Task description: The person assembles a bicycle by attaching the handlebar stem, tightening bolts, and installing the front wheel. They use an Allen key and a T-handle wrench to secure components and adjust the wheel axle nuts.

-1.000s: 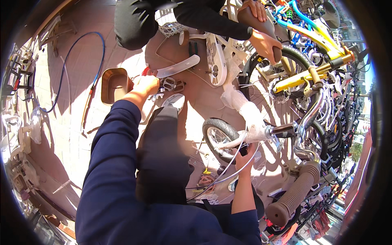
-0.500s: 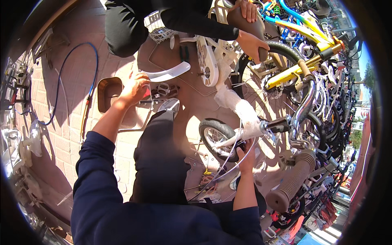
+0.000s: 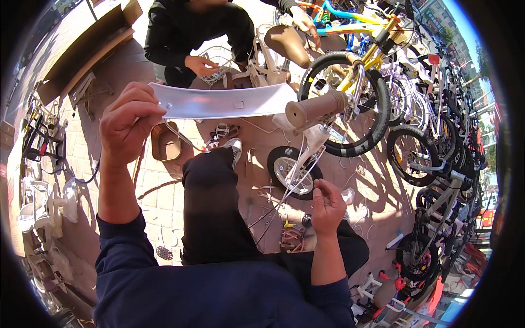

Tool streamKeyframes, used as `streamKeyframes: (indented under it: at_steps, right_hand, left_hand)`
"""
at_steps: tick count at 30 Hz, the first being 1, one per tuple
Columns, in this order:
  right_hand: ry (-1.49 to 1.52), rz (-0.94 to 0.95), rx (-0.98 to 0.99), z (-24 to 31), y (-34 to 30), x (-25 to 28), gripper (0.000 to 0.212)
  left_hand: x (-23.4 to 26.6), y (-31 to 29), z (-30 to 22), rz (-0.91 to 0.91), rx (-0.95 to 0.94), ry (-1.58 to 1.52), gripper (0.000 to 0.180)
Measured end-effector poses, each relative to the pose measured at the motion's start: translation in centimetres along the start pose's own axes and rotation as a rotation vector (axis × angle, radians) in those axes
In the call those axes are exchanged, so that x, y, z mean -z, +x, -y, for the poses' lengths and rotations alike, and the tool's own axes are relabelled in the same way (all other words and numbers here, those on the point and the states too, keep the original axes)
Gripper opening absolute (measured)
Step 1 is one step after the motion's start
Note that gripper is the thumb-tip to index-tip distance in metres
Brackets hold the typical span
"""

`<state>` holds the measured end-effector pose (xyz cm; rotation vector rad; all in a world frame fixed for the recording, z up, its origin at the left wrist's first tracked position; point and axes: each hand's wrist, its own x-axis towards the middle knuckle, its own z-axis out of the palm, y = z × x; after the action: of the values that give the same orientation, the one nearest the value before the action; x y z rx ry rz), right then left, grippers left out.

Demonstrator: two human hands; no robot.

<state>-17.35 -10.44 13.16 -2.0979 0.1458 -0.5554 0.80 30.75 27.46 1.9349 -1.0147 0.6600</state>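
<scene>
A curved white bicycle mudguard (image 3: 219, 102) is raised in front of me, stretching to the right. My left hand (image 3: 130, 123) pinches its left end between thumb and fingers. Below its right end is a small bicycle whose brown handlebar grip (image 3: 316, 111) points towards me. Its small front wheel (image 3: 295, 172), with a black tyre, sits low by the ground, and loose cables (image 3: 277, 204) trail near it. My right hand (image 3: 328, 206) is just right of and nearer than this wheel, fingers loosely bent and apart, with nothing visible in it.
Another person (image 3: 202, 41) in black crouches ahead, one hand near a white wire basket (image 3: 210, 68). A brown tray (image 3: 165, 142) and a pedal (image 3: 225, 131) lie on the paving. A yellow-and-blue bicycle (image 3: 358, 27) and many others crowd the right. Tools (image 3: 292, 236) lie by my legs.
My left hand has lifted the mudguard up and closer. My right hand has let go near the small wheel. The bicycle's handlebar has turned, and the other person's hands have moved apart.
</scene>
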Motion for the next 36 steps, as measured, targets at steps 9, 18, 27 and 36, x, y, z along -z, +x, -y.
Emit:
streamKeyframes:
  at_steps: [9, 18, 27, 36]
  right_hand:
    - [-0.125, 0.158, 0.592, 11.4, 1.3, 2.1, 0.071]
    - [1.226, 0.140, -0.152, 3.8, -5.1, 7.0, 0.062]
    - [0.958, -0.130, -0.426, 3.5, -4.8, 15.3, 0.037]
    - [1.151, -0.035, -0.391, 4.2, -5.7, 13.7, 0.034]
  left_hand:
    - [-0.3, 7.1, -13.3, 0.161, -0.230, -0.259, 0.017]
    - [-13.2, 6.9, -13.2, 0.487, 0.241, -0.670, 0.066]
    - [-23.6, 1.6, -17.3, 0.367, -0.269, -0.333, 0.063]
    - [-27.1, -0.9, -21.0, 0.580, -0.096, -0.531, 0.092]
